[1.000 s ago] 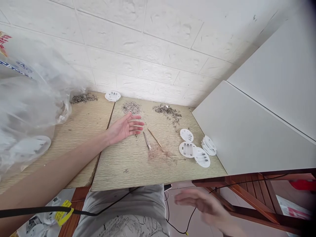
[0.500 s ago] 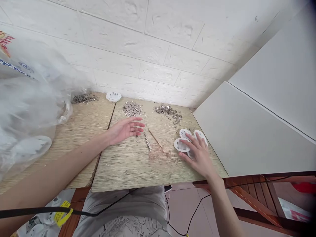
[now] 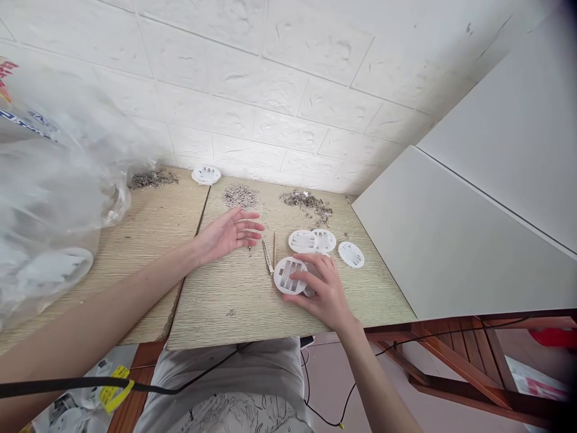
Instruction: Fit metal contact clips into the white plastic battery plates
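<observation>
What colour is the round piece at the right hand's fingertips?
The round piece is white, clearest in the head view.

My left hand [image 3: 231, 237] and right hand [image 3: 325, 290] were bare; I wore pale grey bottoms [image 3: 216, 365] and a light top [image 3: 234, 415] sketched with thin dark lines.

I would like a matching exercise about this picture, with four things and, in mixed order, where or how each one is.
1. left hand
2. right hand
3. wooden stick
4. plastic bag

A. at the far left of the view
B. fingers on a white disc
C. open, with nothing seen in it
D. lies close beside the tweezers

Right pairs: 1-C, 2-B, 3-D, 4-A
</observation>
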The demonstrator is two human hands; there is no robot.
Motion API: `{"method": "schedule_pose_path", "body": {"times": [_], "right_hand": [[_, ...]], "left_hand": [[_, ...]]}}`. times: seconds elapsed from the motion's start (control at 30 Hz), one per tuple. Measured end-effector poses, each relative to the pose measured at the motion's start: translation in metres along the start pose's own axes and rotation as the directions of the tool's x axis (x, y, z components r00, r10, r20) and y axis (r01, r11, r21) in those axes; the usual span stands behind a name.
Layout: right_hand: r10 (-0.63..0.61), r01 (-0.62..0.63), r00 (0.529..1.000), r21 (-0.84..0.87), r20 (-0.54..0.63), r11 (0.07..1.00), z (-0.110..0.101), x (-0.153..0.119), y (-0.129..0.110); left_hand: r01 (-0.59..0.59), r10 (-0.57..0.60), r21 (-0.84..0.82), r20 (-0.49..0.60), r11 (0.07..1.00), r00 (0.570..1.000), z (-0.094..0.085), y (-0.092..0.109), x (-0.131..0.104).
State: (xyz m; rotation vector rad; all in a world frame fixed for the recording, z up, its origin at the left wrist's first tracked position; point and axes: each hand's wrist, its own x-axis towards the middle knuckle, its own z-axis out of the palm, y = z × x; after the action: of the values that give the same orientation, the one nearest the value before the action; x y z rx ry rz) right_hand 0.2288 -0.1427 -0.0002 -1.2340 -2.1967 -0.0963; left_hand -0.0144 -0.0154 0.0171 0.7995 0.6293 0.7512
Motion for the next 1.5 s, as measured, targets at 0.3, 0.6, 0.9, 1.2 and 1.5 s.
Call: {"method": "schedule_pose_path", "body": {"times": [0.3,0.6,0.9,1.2,1.5], "right_hand": [[-0.124,0.139,0.956,0.039,-0.267,0.989,-0.003,-0.003,-0.004],[-0.16,0.175,0.938,0.023,-0.308,0.984,-0.001,0.043,-0.013],[-0.181,0.203,0.977,0.23,-0.114,0.952,0.031,0.105,-0.023],[0.084,-0.033,0.996,0.772,-0.027,0.635,0.048,0.094,-0.015],[0.352,-0.2,0.936,0.799,-0.015,0.567,0.053,0.1,-0.004]], "left_hand": [[-0.096,0.094,0.034,0.055,0.995,0.994,0.004,0.002,-0.003],[0.024,-0.051,0.065,0.447,0.998,0.893,0.016,-0.008,-0.018],[0.021,0.011,-0.121,0.256,0.992,0.967,0.019,0.001,-0.029],[0.011,-0.008,-0.036,0.084,0.999,0.996,0.02,-0.011,-0.015],[-0.005,0.008,-0.028,0.109,1.0,0.994,0.013,-0.004,-0.012]]}}
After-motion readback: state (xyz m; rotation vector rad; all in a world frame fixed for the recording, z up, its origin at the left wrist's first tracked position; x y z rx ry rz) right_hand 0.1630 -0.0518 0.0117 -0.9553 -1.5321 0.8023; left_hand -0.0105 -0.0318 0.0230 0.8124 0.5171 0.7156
